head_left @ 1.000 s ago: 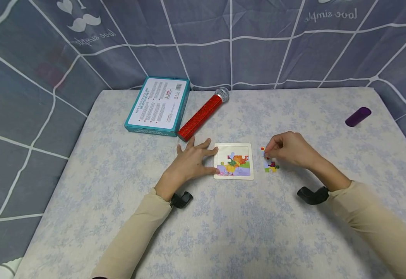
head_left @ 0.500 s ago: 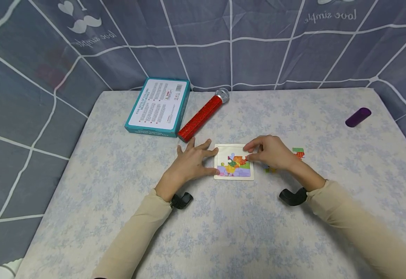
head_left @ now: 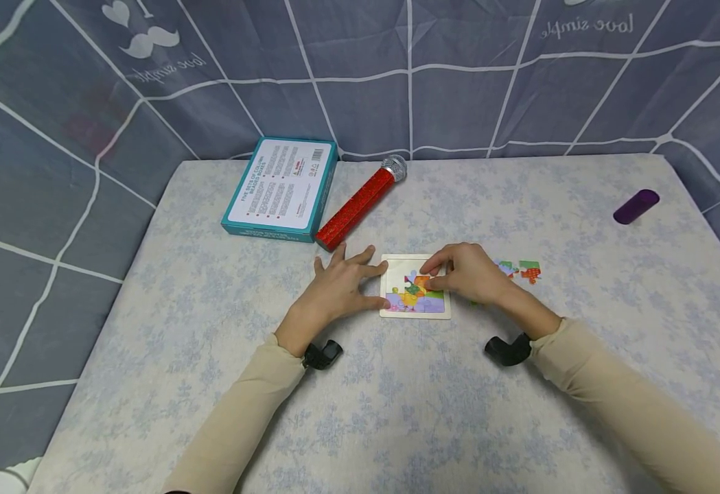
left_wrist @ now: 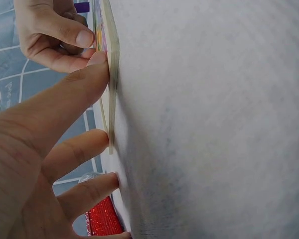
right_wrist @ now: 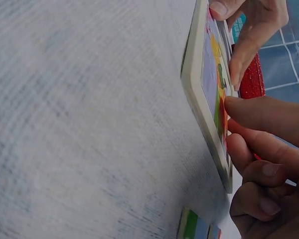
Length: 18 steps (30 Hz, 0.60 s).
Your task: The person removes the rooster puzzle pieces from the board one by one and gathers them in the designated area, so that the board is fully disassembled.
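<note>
A small square jigsaw tray point(head_left: 399, 269) with a pale rim lies mid-table, its lower part filled with joined puzzle pieces point(head_left: 418, 303) in purple, yellow, green and orange. My left hand point(head_left: 338, 288) spreads its fingers at the tray's left side; thumb and index finger rest on the rim. Over the tray's right part, my right hand point(head_left: 473, 273) pinches a puzzle piece between thumb and index finger, mostly hidden by the fingertips. The right wrist view shows that thumb point(right_wrist: 259, 114) right at the picture's surface. Loose puzzle pieces point(head_left: 529, 272) lie right of the tray, partly behind the right hand.
A teal-edged box point(head_left: 279, 189) lies at the back left, a red glittery toy microphone point(head_left: 356, 209) leaning diagonally beside it. Far right lies a dark purple cylinder point(head_left: 636, 207). A grey-blue curtain with white lines point(head_left: 458, 103) hangs behind the table.
My right hand has moved left from the loose pieces to the tray, carrying a puzzle piece. It has shifted slightly further over the tray since. The left hand stays at the rim.
</note>
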Motion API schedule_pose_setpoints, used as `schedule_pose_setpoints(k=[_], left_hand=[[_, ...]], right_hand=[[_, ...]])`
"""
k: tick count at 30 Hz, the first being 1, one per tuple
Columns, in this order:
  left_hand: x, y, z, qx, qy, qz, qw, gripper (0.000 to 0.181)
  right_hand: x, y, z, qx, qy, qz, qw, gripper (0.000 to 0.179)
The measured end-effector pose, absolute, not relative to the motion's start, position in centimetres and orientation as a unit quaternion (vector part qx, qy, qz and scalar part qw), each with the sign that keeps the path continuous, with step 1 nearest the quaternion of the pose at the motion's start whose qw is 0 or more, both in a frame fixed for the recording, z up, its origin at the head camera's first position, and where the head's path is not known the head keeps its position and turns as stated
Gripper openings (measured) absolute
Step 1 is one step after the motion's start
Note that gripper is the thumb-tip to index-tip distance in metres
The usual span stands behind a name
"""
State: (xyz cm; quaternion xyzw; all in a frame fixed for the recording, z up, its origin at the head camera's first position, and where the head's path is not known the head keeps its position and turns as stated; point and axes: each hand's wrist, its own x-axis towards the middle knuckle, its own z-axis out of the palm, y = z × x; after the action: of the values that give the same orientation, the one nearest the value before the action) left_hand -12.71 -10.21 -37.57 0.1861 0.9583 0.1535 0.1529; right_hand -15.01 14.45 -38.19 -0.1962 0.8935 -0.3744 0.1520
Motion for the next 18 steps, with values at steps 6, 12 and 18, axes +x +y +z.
schedule_pose_setpoints(k=[6, 12, 18], left_hand=[[-12.73, -10.24, -37.60, 0.187, 0.958, 0.154, 0.153, 0.070], [-12.77, -10.27, -37.65, 0.190, 0.958, 0.153, 0.151, 0.070], [-12.73, -10.26, -37.58, 0.190, 0.958, 0.153, 0.150, 0.070]], right_hand=[[-14.95, 14.07, -38.14, -0.197, 0.893, -0.376, 0.147, 0.018], [-15.10, 13.87, -38.24, -0.197, 0.896, -0.372, 0.143, 0.014], [-15.20, 13.69, -38.24, -0.189, 0.896, -0.373, 0.151, 0.011]])
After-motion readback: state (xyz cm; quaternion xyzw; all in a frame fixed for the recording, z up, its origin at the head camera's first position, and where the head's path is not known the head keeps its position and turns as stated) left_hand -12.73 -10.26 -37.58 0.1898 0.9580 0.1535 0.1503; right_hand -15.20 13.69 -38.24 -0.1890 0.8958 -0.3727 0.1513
